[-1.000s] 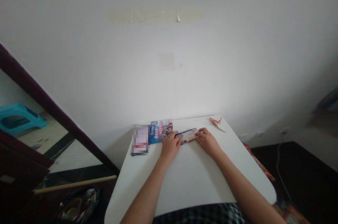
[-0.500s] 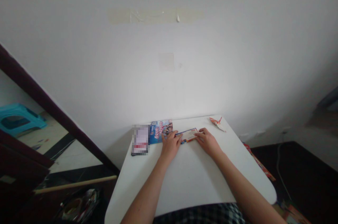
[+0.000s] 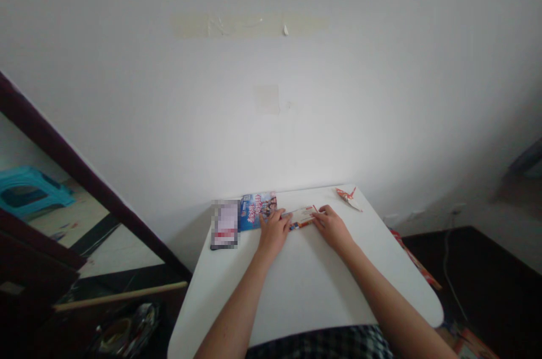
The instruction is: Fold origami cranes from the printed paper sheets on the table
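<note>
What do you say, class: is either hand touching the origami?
No, the left hand and right hand touch the paper between them, and the origami lies apart.

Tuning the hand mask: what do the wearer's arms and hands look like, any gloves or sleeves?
Left hand and right hand look ungloved; both forearms are bare, no sleeves, watch or cables visible. Dark checked cloth shows at the bottom edge.
</note>
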### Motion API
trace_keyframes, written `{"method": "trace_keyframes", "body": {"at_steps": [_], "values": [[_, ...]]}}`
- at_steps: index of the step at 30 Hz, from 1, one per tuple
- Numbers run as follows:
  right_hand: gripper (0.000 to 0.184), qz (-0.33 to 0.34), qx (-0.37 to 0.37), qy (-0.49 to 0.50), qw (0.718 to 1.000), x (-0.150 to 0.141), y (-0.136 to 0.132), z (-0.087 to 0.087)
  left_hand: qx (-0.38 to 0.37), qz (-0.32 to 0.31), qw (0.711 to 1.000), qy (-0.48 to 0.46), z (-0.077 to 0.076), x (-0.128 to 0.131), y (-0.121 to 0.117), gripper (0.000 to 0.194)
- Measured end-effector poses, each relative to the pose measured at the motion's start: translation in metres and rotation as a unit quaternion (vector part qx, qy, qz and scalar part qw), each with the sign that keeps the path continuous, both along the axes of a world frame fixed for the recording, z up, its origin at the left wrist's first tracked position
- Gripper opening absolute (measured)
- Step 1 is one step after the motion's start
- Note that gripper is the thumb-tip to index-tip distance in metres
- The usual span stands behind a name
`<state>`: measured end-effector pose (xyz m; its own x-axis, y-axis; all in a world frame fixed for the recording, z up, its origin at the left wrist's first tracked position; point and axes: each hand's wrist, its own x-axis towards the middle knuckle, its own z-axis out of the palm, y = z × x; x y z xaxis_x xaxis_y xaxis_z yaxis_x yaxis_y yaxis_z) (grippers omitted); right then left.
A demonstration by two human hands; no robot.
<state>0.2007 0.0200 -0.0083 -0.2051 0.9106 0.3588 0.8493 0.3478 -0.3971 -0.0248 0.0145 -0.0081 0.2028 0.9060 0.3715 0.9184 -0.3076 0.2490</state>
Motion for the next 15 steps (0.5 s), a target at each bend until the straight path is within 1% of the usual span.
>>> {"method": "trace_keyframes", "body": {"at_steps": [4, 15], "values": [[0.029, 0.0, -0.003, 0.001, 1.0, -0.0013, -0.001, 0.0015, 0.01, -0.001, 1.0, 0.007, -0.0008, -0.0001, 0.0004, 0.031], [0.029, -0.008, -0.016, -0.002, 1.0, -0.004, -0.0039, 0.0071, 0.0, 0.005, 1.0, 0.005, 0.001, 0.0007, -0.0005, 0.031]]}}
